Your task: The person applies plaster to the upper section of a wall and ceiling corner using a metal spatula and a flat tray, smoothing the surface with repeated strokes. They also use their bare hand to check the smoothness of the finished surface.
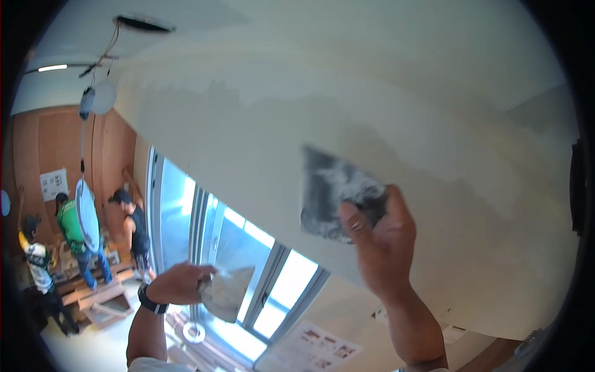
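Observation:
My right hand (389, 251) is raised in front of the pale ceiling (248, 124), closed on a flat, square, dark-grey putty spreader (322, 189) smeared with white. The thumb presses on its near face, and a ring shows on that thumb. I cannot tell whether the blade touches the surface. Lower and to the left, my left hand (178, 284), with a dark watch on its wrist, grips an off-white, putty-smeared piece (228, 292) by its left edge. What lies under the off-white coat is unclear. Darker, damp-looking patches run across the ceiling.
Tall windows (242, 242) stand below the ceiling edge. A round hanging lamp (87, 214) and loose wires (111, 46) from a ceiling slot are at left. Three people work by a wooden wall (68, 139), near wooden platforms (105, 304). Printed sheets (322, 347) lie low in the middle.

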Demonstrator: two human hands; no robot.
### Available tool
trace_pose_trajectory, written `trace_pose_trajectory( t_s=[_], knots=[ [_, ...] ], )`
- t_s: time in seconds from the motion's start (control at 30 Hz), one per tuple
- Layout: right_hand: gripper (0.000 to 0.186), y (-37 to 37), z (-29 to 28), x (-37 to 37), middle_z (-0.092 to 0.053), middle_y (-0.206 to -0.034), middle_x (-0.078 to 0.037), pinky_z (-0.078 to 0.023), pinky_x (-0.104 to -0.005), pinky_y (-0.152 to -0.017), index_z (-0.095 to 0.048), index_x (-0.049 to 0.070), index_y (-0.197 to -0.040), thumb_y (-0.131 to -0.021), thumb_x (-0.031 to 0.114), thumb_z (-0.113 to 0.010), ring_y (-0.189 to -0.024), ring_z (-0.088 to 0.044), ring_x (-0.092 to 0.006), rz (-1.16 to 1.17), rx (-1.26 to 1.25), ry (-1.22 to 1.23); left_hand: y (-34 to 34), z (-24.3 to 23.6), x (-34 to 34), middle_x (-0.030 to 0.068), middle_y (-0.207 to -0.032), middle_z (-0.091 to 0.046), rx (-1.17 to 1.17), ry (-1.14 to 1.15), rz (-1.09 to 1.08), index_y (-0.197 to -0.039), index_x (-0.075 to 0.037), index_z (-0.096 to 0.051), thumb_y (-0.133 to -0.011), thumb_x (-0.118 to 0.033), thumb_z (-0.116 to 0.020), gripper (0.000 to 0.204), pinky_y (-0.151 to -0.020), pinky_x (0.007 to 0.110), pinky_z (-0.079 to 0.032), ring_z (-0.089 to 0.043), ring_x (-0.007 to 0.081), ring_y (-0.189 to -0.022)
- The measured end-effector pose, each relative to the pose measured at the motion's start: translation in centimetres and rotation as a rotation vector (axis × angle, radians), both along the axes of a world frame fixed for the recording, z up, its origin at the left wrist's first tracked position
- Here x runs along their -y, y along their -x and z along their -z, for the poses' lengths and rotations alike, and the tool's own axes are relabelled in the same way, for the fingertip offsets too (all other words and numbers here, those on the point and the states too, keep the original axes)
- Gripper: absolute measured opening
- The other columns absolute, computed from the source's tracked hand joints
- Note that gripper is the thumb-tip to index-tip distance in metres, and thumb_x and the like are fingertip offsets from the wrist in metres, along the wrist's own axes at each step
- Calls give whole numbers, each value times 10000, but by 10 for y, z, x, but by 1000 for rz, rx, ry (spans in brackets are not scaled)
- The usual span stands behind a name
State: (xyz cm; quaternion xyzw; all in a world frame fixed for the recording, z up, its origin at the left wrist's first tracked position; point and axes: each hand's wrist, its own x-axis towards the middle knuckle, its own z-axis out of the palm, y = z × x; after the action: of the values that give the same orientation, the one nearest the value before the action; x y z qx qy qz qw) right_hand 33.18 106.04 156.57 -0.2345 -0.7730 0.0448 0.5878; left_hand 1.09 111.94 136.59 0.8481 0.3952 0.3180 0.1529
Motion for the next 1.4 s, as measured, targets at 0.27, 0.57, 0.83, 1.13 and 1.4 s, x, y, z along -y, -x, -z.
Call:
trace_pose_trajectory(
  t_s=[0.27,0.57,0.83,1.13,1.4],
  knots=[
    [402,-11,87,-11,-587,-1394,-95,-398,-365,-1139,-494,-3,-1430,-1040,18,-589,-1267,-556,-147,-303,-246,211,-25,13,28,177,-833,-743,288,72,-228,-1178,-12,-591,-743,-212,-892,566,-712,400,-558,-750,363,-798],
    [209,-16,199,7,-675,-1260,-87,-436,-333,-1030,-673,-45,-1211,-1011,-20,-617,-1144,-590,-130,-421,-422,391,-65,35,36,214,-946,-740,376,260,-377,-1188,22,-543,-776,-288,-918,637,-775,392,-586,-763,338,-905],
    [368,-28,234,12,-694,-1327,-220,-477,-444,-1123,-659,-21,-1358,-993,10,-631,-1309,-631,-361,-120,24,332,-95,52,35,259,-875,-744,239,151,-449,-1176,38,-529,-826,-230,-845,542,-768,458,-611,-760,409,-855],
    [374,-97,283,-7,-709,-1278,-218,-541,-450,-1047,-690,49,-1297,-953,-79,-618,-1285,-650,-335,308,418,442,-106,52,29,254,-967,-748,280,228,-370,-1216,41,-515,-793,-193,-887,611,-810,427,-610,-759,405,-924],
    [335,-100,254,-7,-651,-770,-23,-491,-220,-547,-667,10,-1294,-1052,227,-583,-584,-586,-78,-125,-433,1316,-129,69,12,246,-1135,-715,386,504,-222,-1351,85,-463,-801,-140,-883,728,-922,366,-590,-738,305,-1067]
  ],
)
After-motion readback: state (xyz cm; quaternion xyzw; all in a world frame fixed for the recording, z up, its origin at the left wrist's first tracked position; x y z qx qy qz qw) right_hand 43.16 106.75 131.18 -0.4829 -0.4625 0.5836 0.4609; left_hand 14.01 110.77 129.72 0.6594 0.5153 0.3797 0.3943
